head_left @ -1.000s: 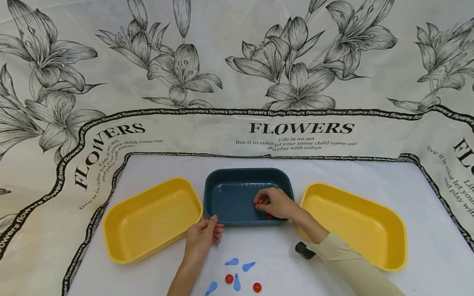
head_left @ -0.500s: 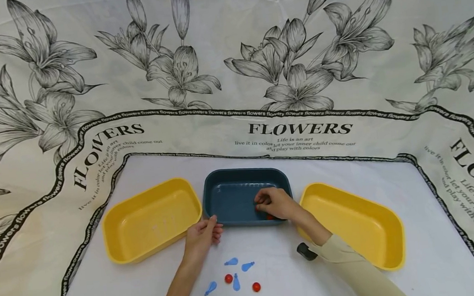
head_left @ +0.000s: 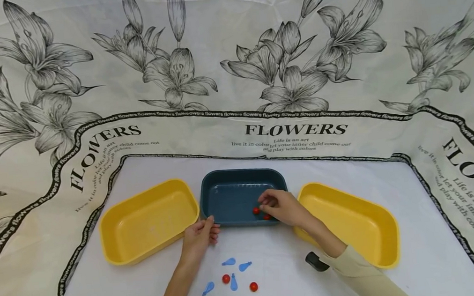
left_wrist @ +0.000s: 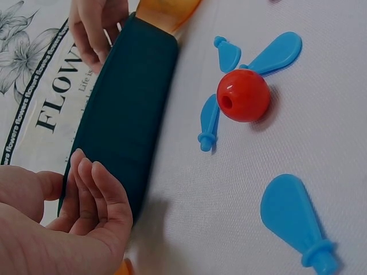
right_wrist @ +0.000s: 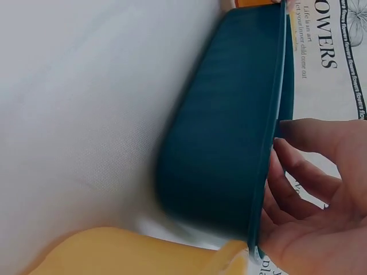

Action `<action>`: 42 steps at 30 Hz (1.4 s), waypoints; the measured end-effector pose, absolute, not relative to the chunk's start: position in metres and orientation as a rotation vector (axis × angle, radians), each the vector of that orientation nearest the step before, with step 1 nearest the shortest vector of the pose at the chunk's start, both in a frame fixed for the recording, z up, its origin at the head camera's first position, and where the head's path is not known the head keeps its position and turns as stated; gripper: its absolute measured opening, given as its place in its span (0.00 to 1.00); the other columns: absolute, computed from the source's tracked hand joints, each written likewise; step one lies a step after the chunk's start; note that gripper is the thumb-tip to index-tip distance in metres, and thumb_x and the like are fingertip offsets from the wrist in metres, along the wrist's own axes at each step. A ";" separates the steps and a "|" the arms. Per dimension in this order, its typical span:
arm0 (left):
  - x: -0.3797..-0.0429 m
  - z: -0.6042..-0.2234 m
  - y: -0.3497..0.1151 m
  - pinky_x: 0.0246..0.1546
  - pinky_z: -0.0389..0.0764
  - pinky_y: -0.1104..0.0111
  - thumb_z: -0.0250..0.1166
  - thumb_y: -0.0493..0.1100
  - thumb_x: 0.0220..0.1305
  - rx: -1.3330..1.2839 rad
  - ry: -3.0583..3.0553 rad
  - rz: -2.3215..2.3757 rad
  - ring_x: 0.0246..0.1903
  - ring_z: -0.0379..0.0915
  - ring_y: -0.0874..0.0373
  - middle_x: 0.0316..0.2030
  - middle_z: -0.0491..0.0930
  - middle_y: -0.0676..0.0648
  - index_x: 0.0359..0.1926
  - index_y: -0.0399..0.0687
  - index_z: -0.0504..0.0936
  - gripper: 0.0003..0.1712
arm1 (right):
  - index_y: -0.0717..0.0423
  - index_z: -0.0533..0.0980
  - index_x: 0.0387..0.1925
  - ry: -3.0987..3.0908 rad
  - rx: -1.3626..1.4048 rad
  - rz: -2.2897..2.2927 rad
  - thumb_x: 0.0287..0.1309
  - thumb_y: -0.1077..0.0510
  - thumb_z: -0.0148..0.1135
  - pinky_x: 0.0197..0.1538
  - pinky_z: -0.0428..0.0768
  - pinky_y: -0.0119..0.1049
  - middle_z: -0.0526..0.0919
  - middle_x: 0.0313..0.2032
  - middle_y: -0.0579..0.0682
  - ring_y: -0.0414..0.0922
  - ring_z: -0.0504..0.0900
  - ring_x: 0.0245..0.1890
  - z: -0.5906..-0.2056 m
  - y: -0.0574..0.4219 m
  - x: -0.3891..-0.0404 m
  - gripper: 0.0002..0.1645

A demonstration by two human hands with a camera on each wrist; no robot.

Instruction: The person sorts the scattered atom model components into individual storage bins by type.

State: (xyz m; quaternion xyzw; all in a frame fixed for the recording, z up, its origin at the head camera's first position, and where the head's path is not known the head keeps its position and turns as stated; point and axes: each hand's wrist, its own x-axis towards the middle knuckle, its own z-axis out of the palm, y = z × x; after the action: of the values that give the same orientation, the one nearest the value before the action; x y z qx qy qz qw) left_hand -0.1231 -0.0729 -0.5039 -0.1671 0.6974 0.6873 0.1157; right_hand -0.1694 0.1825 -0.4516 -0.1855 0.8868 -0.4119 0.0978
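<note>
My left hand (head_left: 198,238) pinches the near left corner of the dark blue tray (head_left: 226,224), its thumb at the rim and its fingers against the outer wall (left_wrist: 123,120). Over the tray's right end hovers my right hand (head_left: 284,206), fingers loosely bent and holding nothing. Two red balls lie inside the tray by that hand: one red ball (head_left: 255,210) close to the thumb tip, another red ball (head_left: 266,217) partly hidden near the front wall. In the right wrist view the right hand (right_wrist: 321,189) reaches over the rim, and the tray's inside is hidden.
Yellow trays flank the blue one, a left tray (head_left: 132,258) and a right tray (head_left: 390,228). In front lie two red balls with holes (left_wrist: 243,96) and several blue paddle-shaped pieces with pegs (left_wrist: 292,212). A flower-printed cloth (head_left: 185,133) rises behind the white table.
My right hand has let go of a red ball inside the blue tray and drawn slightly right, its fingers parting. The left hand keeps its place at the tray corner.
</note>
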 end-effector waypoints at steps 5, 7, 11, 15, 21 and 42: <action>-0.124 -0.504 -0.074 0.33 0.80 0.71 0.57 0.61 0.64 -0.502 2.052 2.007 0.32 0.76 0.49 0.31 0.80 0.44 0.39 0.39 0.81 0.27 | 0.63 0.77 0.44 2.626 -0.482 -1.270 0.60 0.63 0.62 0.40 0.80 0.35 0.81 0.36 0.51 0.45 0.79 0.35 -0.447 0.184 -0.160 0.11; -0.124 -0.503 -0.074 0.33 0.80 0.72 0.57 0.61 0.64 -0.506 2.051 2.004 0.31 0.76 0.49 0.31 0.81 0.44 0.39 0.39 0.81 0.27 | 0.61 0.77 0.43 2.637 -0.453 -1.278 0.60 0.62 0.62 0.40 0.80 0.33 0.81 0.36 0.49 0.44 0.79 0.35 -0.446 0.185 -0.156 0.10; -0.124 -0.502 -0.074 0.33 0.80 0.72 0.56 0.56 0.68 -0.510 2.048 2.002 0.31 0.76 0.49 0.32 0.80 0.43 0.39 0.39 0.81 0.23 | 0.56 0.77 0.42 2.644 -0.428 -1.305 0.60 0.60 0.63 0.39 0.80 0.32 0.81 0.34 0.46 0.43 0.78 0.35 -0.444 0.186 -0.147 0.09; -0.124 -0.502 -0.075 0.34 0.80 0.71 0.55 0.55 0.68 -0.509 2.052 1.997 0.31 0.76 0.50 0.32 0.80 0.42 0.39 0.39 0.81 0.23 | 0.51 0.78 0.40 2.657 -0.451 -1.323 0.59 0.58 0.64 0.38 0.79 0.32 0.81 0.34 0.45 0.42 0.78 0.35 -0.442 0.186 -0.136 0.08; -0.123 -0.503 -0.075 0.34 0.80 0.70 0.55 0.56 0.68 -0.517 2.053 1.994 0.31 0.76 0.49 0.32 0.80 0.42 0.39 0.39 0.81 0.23 | 0.56 0.78 0.40 2.654 -0.509 -1.339 0.58 0.58 0.65 0.38 0.80 0.33 0.82 0.33 0.43 0.42 0.78 0.33 -0.446 0.184 -0.122 0.08; -0.122 -0.501 -0.073 0.34 0.80 0.71 0.56 0.56 0.68 -0.514 2.042 2.005 0.31 0.76 0.51 0.32 0.80 0.43 0.39 0.40 0.81 0.22 | 0.55 0.78 0.42 2.501 -0.480 -1.366 0.59 0.54 0.64 0.41 0.79 0.32 0.80 0.35 0.42 0.41 0.76 0.34 -0.465 0.175 -0.081 0.11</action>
State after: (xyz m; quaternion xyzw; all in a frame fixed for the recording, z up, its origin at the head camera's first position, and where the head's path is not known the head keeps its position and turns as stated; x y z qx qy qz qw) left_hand -0.1217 -0.0726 -0.5013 -0.1756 0.6974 0.6849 0.1166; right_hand -0.0815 0.1748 -0.4650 -0.1649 0.8586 -0.4689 0.1257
